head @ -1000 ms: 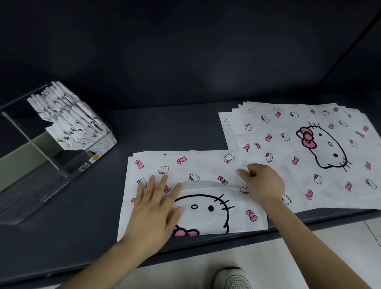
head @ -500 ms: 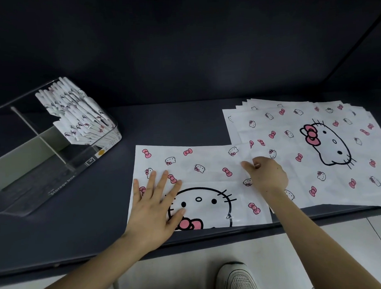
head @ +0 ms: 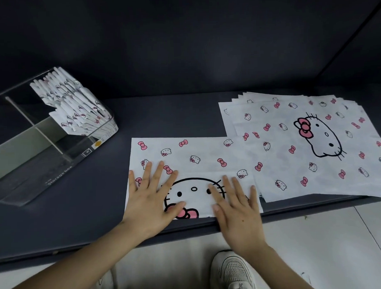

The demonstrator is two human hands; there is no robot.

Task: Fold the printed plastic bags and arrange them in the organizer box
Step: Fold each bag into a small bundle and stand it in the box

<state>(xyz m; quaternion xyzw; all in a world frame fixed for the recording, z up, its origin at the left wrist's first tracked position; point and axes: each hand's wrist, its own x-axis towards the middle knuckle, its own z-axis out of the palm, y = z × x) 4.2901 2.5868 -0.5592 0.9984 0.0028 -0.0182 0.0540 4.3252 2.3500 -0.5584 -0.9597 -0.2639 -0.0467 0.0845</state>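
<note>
White printed plastic bag point(head: 194, 157) with pink bows and a cat face lies at the near edge of the dark grey tabletop point(head: 79, 213). My left hand point(head: 150, 202) and right hand point(head: 237, 209) press flat on it, fingers spread. The wall behind is dark and the floor is pale tile. A stack of unfolded bags point(head: 304, 151) lies just right. Far left, a clear organizer box point(head: 35, 171) marked "Storage box" holds folded bags point(head: 76, 109).

The single head-worn wide-angle view looks forward and down, close over the dark table point(head: 58, 224).
</note>
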